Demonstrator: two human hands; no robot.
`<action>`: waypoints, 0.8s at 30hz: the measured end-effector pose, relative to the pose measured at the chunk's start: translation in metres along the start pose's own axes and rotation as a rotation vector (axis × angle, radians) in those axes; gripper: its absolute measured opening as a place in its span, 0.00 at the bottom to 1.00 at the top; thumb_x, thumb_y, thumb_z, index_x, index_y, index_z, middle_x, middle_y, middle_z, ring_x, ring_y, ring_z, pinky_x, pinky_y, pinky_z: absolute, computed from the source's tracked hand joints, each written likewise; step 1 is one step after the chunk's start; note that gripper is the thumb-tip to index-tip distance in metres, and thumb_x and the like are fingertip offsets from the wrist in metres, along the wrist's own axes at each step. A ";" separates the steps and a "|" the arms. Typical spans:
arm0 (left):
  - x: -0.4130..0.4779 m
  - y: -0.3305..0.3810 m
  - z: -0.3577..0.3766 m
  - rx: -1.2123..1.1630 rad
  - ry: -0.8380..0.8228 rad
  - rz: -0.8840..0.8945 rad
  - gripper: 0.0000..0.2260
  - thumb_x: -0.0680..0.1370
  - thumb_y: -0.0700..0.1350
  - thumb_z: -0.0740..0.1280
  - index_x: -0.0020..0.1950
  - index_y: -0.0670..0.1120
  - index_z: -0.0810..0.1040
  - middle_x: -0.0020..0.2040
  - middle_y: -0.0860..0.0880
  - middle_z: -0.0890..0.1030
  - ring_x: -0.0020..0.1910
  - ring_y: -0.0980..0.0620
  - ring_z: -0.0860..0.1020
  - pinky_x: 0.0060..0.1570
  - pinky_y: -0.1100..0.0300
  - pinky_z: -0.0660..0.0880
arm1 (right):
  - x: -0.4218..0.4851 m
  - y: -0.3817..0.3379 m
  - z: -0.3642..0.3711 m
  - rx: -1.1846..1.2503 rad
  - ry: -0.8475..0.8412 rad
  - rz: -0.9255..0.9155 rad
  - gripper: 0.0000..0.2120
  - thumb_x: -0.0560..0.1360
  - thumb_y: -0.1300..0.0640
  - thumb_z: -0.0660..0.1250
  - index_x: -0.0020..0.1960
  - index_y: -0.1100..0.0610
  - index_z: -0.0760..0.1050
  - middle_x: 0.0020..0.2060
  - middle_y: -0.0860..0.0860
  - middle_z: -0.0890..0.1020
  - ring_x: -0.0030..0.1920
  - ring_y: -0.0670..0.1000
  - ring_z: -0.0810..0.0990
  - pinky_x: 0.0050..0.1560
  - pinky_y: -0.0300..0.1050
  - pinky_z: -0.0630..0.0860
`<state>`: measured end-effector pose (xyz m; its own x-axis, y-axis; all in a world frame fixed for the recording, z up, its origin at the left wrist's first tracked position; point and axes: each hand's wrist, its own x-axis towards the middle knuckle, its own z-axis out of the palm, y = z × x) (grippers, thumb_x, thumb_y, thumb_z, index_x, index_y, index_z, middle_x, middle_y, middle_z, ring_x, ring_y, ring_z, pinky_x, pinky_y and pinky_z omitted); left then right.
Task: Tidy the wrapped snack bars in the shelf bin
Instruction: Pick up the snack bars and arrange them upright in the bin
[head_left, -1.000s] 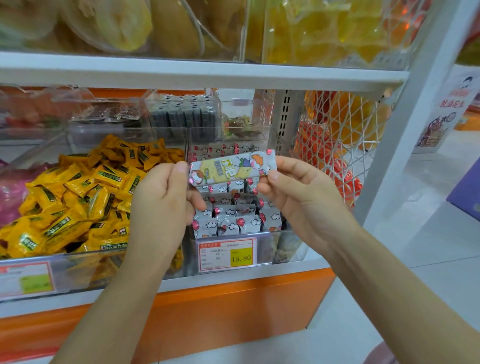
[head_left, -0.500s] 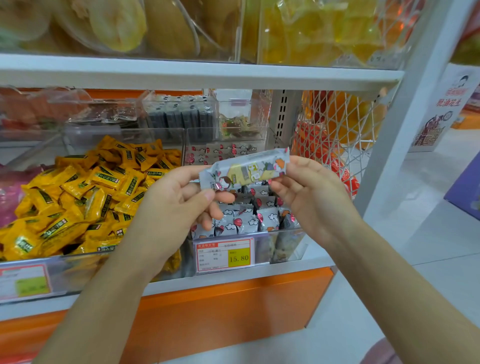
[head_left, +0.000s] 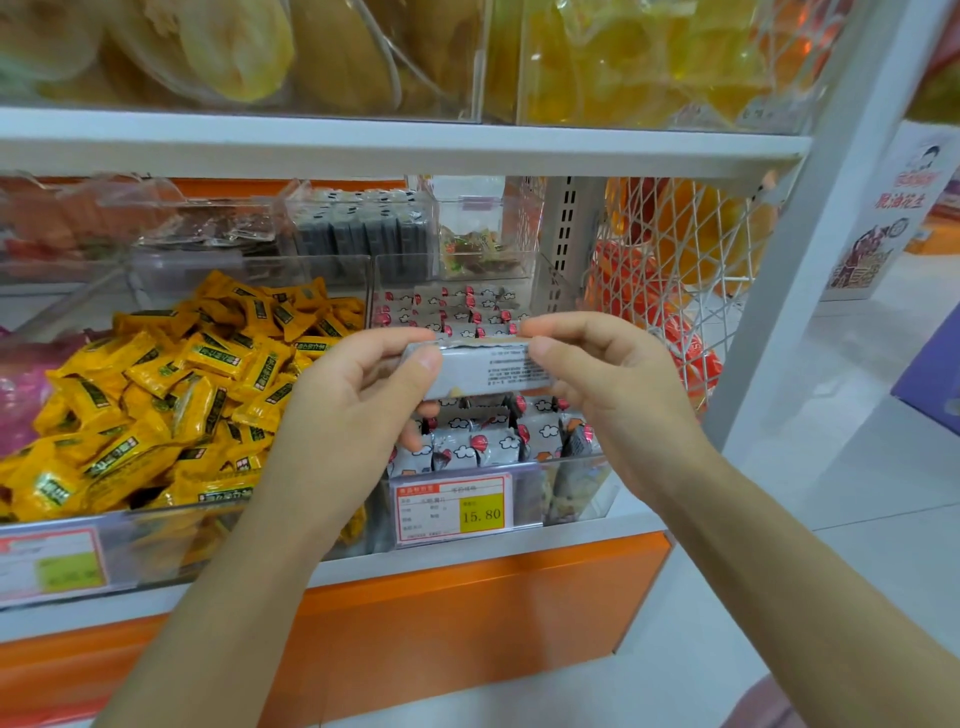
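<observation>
A grey wrapped snack bar is held level above the clear shelf bin, its printed back side facing me. My left hand pinches its left end between thumb and fingers. My right hand pinches its right end. Below it, several more grey bars with cloud and red balloon prints stand packed in rows inside the bin, partly hidden by my hands.
A red and yellow price tag reading 15.80 hangs on the bin front. A bin of yellow wrapped snacks sits to the left. White shelf board above, white wire mesh with orange bags to the right, orange base below.
The bar has been turned over between my hands: its cartoon front faced me before, now the grey printed back does. It went from tilted to level.
</observation>
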<state>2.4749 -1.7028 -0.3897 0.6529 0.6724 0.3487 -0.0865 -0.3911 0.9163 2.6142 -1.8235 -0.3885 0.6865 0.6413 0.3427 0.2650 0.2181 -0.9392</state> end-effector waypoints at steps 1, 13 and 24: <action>0.000 0.001 0.000 0.000 -0.007 0.003 0.10 0.76 0.48 0.64 0.56 0.51 0.77 0.41 0.51 0.81 0.28 0.60 0.76 0.29 0.65 0.75 | 0.000 -0.002 0.001 -0.018 0.010 -0.011 0.06 0.72 0.61 0.70 0.43 0.50 0.82 0.38 0.43 0.84 0.39 0.41 0.81 0.38 0.32 0.75; -0.007 0.003 0.008 0.112 -0.001 0.025 0.02 0.71 0.44 0.64 0.38 0.50 0.74 0.33 0.47 0.78 0.28 0.55 0.78 0.22 0.62 0.71 | -0.005 -0.003 0.008 -0.201 0.120 -0.152 0.07 0.71 0.59 0.71 0.35 0.53 0.78 0.31 0.42 0.80 0.34 0.40 0.77 0.38 0.33 0.75; -0.003 0.001 0.008 0.166 0.079 0.042 0.09 0.78 0.48 0.60 0.40 0.46 0.74 0.29 0.50 0.79 0.24 0.57 0.78 0.20 0.68 0.70 | -0.004 -0.004 0.006 -0.145 0.029 -0.166 0.05 0.73 0.59 0.70 0.44 0.49 0.81 0.36 0.39 0.81 0.37 0.41 0.80 0.40 0.33 0.76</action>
<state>2.4791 -1.7102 -0.3919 0.5897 0.6978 0.4066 0.0168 -0.5140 0.8576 2.6064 -1.8228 -0.3867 0.6440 0.5834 0.4949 0.4691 0.2098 -0.8579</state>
